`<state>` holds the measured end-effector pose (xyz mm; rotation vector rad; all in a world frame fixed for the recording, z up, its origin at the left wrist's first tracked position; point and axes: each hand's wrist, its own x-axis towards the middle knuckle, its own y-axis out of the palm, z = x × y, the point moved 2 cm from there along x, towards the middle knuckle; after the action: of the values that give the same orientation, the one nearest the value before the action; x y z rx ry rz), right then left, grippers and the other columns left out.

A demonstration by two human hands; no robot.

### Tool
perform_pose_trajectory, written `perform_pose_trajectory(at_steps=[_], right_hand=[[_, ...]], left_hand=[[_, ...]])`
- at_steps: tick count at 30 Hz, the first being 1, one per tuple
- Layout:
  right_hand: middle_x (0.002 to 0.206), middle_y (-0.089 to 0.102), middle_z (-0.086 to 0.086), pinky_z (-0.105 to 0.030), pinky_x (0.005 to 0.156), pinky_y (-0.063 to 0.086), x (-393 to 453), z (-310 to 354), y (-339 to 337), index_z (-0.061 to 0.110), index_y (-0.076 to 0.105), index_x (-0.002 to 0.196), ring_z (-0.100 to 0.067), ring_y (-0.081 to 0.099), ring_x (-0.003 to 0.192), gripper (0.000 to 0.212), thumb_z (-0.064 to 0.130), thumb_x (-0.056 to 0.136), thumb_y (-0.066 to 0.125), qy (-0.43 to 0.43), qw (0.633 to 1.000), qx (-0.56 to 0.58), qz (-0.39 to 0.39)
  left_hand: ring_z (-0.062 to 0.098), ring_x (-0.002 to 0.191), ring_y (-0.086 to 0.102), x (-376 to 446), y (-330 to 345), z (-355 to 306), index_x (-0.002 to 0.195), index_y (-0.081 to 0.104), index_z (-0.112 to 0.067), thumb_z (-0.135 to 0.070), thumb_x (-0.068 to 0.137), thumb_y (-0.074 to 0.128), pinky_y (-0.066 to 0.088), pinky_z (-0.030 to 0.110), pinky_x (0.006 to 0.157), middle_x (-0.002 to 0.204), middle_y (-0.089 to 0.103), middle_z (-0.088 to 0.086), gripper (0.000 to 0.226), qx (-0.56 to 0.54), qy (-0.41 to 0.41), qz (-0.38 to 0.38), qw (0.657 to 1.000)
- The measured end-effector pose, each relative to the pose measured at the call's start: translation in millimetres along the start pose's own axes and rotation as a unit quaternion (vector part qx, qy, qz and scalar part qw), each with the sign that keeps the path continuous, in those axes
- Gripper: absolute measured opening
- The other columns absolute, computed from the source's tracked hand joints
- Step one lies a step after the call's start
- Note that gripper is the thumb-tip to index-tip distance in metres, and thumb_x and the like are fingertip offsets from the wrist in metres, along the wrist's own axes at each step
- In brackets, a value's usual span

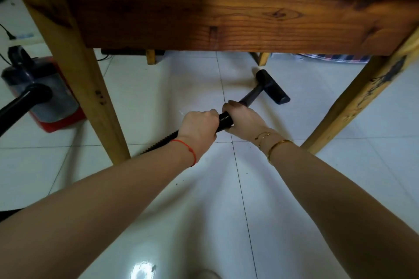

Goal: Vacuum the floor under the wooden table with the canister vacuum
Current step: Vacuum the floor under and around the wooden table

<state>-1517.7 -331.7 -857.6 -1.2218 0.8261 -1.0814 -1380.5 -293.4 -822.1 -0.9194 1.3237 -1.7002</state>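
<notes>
Hands, left (199,125) and right (243,118), fingers wrapped around hose (225,120); nozzle (272,86) under table (204,13), far floor (181,79) left.

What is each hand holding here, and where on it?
Both grip the vacuum's hose and tube: the left hand around the ribbed hose, the right hand just ahead, where the hose meets the rigid tube.

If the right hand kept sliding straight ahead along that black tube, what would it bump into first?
Probably the black floor nozzle at the tube's end. The right hand grips the tube pointing towards it; past it stands a far table leg, though depth is hard to judge.
</notes>
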Motion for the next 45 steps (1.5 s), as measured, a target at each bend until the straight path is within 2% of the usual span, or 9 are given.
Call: perform_pose_trajectory(at_steps=[5,11,13,18,24,29,35,40,45], right_hand=[[0.094,0.061,-0.005,-0.033,0.067,0.05,-18.3,51.6,-4.8,0.012,0.055,0.098,-0.022,0.059,0.082,0.026,0.023,0.079,0.068,-0.067,0.996,-0.049,-0.01],[0.092,0.063,-0.005,-0.029,0.059,0.04,-37.9,132.1,-8.9,0.012,0.054,0.099,-0.024,0.06,0.08,0.03,0.035,0.082,0.063,-0.117,0.989,-0.086,-0.033],[0.092,0.063,-0.005,-0.029,0.06,0.037,-43.4,157.0,-9.3,0.011,0.054,0.097,-0.024,0.06,0.08,0.03,0.035,0.082,0.063,-0.123,0.988,-0.081,-0.039],[0.089,0.064,-0.007,-0.033,0.064,0.042,-55.4,207.5,-12.5,0.01,0.055,0.094,-0.027,0.061,0.079,0.03,0.035,0.08,0.062,-0.131,0.987,-0.064,-0.062],[0.087,0.063,-0.007,-0.03,0.057,0.033,-62.6,236.0,-7.9,0.011,0.054,0.094,-0.027,0.062,0.076,0.026,0.032,0.081,0.063,-0.105,0.989,-0.065,-0.08],[0.089,0.064,-0.009,-0.029,0.057,0.034,-67.7,220.5,-9.1,0.009,0.055,0.096,-0.029,0.063,0.076,0.025,0.032,0.086,0.06,-0.078,0.992,-0.053,-0.086],[0.095,0.063,-0.008,-0.03,0.063,0.041,-74.8,160.4,-9.2,0.009,0.055,0.098,-0.027,0.062,0.084,0.027,0.033,0.086,0.061,-0.012,0.996,-0.038,-0.082],[0.095,0.062,-0.007,-0.03,0.065,0.045,-85.2,99.8,-3.0,0.009,0.055,0.098,-0.026,0.059,0.088,0.023,0.024,0.083,0.066,0.061,0.995,-0.02,-0.079],[0.094,0.06,-0.006,-0.029,0.07,0.047,-95.1,56.5,-1.4,0.01,0.057,0.093,-0.024,0.057,0.09,0.019,0.014,0.08,0.07,0.103,0.992,0.016,-0.069]], left_hand=[[0.024,0.084,0.064,-51.3,-12.9,29.8,0.113,0.047,-0.012,-0.023,0.094,0.046,0.032,0.029,0.059,0.101,0.064,0.002,0.022,0.018,0.019,0.01,1.0],[0.024,0.076,0.064,-120.0,-31.2,80.4,0.11,0.046,-0.015,-0.032,0.094,0.047,0.033,0.029,0.056,0.093,0.065,0.0,0.023,0.035,0.022,0.014,0.999],[0.023,0.073,0.064,-140.5,-37.3,96.0,0.109,0.047,-0.016,-0.034,0.093,0.047,0.034,0.029,0.054,0.09,0.064,0.0,0.024,0.036,0.024,0.014,0.999],[0.023,0.072,0.064,-182.6,-54.4,126.6,0.11,0.046,-0.018,-0.041,0.093,0.047,0.033,0.028,0.05,0.088,0.064,0.0,0.029,0.043,0.027,0.015,0.999],[0.019,0.07,0.064,-203.5,-64.6,140.6,0.11,0.045,-0.021,-0.04,0.091,0.049,0.039,0.026,0.054,0.085,0.063,-0.002,0.027,0.054,0.024,0.027,0.998],[0.021,0.071,0.063,-193.9,-63.4,127.0,0.111,0.045,-0.018,-0.036,0.093,0.047,0.034,0.026,0.049,0.086,0.063,-0.001,0.025,0.06,0.038,0.015,0.997],[0.021,0.072,0.063,-151.1,-52.4,79.6,0.112,0.046,-0.016,-0.028,0.095,0.046,0.036,0.029,0.055,0.092,0.064,0.0,0.021,0.032,0.047,0.002,0.998],[0.023,0.084,0.064,-112.2,-45.4,26.2,0.117,0.047,-0.012,-0.018,0.095,0.045,0.033,0.029,0.06,0.102,0.065,0.003,0.023,0.011,0.058,-0.002,0.998],[0.023,0.081,0.064,-84.8,-31.0,-12.5,0.113,0.048,-0.012,-0.015,0.093,0.048,0.033,0.03,0.059,0.098,0.065,0.003,0.02,-0.01,0.055,0.009,0.998]])
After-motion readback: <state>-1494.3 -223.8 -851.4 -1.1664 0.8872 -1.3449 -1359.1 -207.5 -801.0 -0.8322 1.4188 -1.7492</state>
